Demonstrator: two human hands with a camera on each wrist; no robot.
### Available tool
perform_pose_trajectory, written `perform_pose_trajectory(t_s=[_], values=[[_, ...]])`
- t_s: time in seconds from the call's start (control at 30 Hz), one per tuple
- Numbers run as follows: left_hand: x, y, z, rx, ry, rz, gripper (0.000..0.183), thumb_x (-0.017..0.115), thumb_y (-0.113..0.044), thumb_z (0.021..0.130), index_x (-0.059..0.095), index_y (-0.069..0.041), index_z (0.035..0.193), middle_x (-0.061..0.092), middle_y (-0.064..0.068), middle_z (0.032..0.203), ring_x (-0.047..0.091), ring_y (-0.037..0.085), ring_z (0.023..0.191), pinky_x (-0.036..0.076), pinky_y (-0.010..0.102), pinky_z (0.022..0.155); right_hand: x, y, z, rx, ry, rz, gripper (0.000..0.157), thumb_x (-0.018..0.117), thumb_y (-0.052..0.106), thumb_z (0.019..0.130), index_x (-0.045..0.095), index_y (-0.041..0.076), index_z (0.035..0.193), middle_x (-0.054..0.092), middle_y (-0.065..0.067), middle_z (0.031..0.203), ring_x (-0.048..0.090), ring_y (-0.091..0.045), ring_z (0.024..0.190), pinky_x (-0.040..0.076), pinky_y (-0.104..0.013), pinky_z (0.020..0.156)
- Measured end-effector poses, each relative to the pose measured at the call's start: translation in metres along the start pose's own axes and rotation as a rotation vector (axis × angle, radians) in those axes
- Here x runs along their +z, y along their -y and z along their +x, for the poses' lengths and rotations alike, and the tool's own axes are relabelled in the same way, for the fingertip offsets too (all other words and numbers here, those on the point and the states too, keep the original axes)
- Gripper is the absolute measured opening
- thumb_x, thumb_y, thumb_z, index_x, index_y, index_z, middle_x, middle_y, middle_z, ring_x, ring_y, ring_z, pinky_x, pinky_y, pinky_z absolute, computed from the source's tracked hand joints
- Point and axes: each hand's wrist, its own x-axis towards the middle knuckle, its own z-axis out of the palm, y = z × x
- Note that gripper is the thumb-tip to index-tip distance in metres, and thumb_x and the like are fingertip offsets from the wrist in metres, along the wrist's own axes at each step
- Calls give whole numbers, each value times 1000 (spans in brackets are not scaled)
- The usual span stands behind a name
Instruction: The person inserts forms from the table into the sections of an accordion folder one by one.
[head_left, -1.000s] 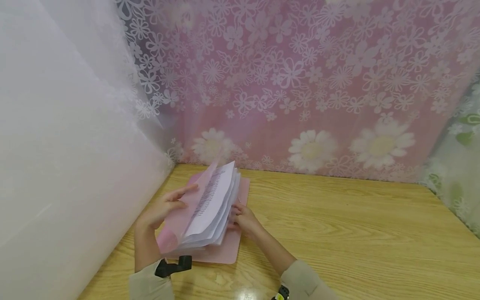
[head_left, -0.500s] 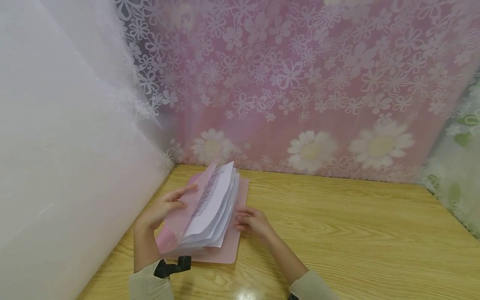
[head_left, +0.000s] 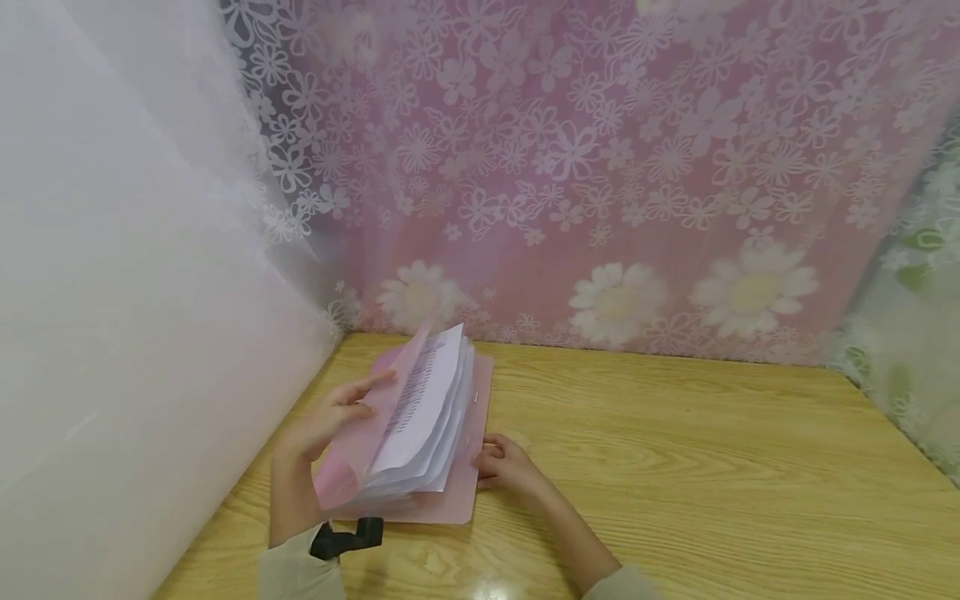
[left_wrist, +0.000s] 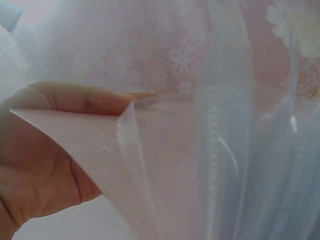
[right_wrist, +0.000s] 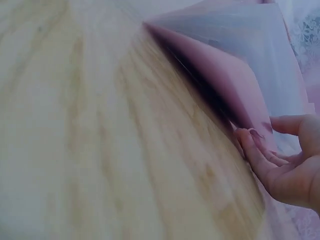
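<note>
A pink folder (head_left: 453,506) lies at a slant on the table, partly opened. Clear sleeves and white printed papers (head_left: 423,400) fan out inside it. My left hand (head_left: 322,421) holds the raised front cover on its left side, with thumb and index finger lying over it in the head view. In the left wrist view, the cover corner hides the other fingers of that hand. At the folder's right edge, my right hand (head_left: 513,468) pinches the pink back cover (right_wrist: 240,95). The thumb is above and the fingers are under the edge, which stands off the table in the right wrist view.
The wood-grain table (head_left: 675,467) stretches to the right of the folder. A pink floral curtain (head_left: 600,192) hangs behind it, and a pale sheet (head_left: 150,292) slopes down along the left side.
My right hand has slid toward me along the folder's right edge, away from the sleeve edges. The left hand and the raised cover have stayed almost still.
</note>
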Motion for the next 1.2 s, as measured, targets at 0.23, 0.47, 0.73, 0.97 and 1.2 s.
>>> perform_pose_trajectory(t_s=[0.23,0.47,0.73,0.97,1.2], values=[[10,-1,9,1,8,57,51,49,3,86,41,1,137,32,15,143,19,30,130,17,49,99,-2,-8,-1,-32,0,7,56,53,-8,83,27,-16,132,58,-22,107,59,-23,85,50,-36,67],[17,3,17,-18,14,75,52,48,1,88,39,-1,138,32,13,144,17,30,131,16,50,100,-5,-11,2,-79,-71,11,52,52,-9,82,34,-16,130,59,-21,104,60,-20,82,51,-33,66],[33,3,27,-41,19,118,53,48,1,88,39,-4,139,32,16,143,23,34,128,24,52,97,-10,-13,4,-99,-149,-1,45,54,-8,81,42,-16,124,54,-21,104,57,-17,81,50,-32,66],[58,8,37,-41,40,209,52,49,2,85,44,-3,136,38,14,140,28,33,128,29,50,96,-15,-16,6,-76,-140,37,47,52,-9,82,39,-18,126,53,-22,107,57,-18,81,50,-32,66],[80,20,42,-30,-7,259,49,48,2,85,49,-5,133,42,14,137,37,36,122,34,50,92,-18,-11,7,-79,-147,32,45,51,-12,81,40,-19,124,54,-23,105,57,-19,81,50,-33,66]])
